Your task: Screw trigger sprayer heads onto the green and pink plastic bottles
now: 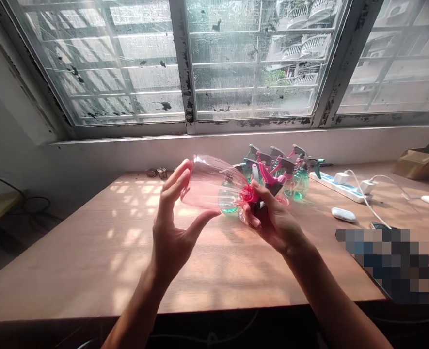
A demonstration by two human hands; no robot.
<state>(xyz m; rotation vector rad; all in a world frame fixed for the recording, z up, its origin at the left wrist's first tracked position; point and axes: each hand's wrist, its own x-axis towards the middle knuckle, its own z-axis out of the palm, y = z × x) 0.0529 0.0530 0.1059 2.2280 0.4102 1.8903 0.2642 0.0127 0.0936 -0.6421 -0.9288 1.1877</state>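
I hold a clear pink spray bottle (214, 183) lying sideways above the wooden table (90, 252). My left hand (172, 223) cups its base end, fingers up against the bottom and thumb under the body. My right hand (272, 218) is closed round the bottle's neck and its pink trigger head (268, 178). Behind the bottle a cluster of several more spray bottles (294, 172), green and pink with grey and pink triggers, stands on the table near the wall.
A white power strip (340, 186) with plugs and white cables lies at the right. A white oval case (343, 214), a cardboard box (420, 162) and two small metal items (157, 172) also sit there. A blurred patch covers the right front. Grimy barred windows run behind.
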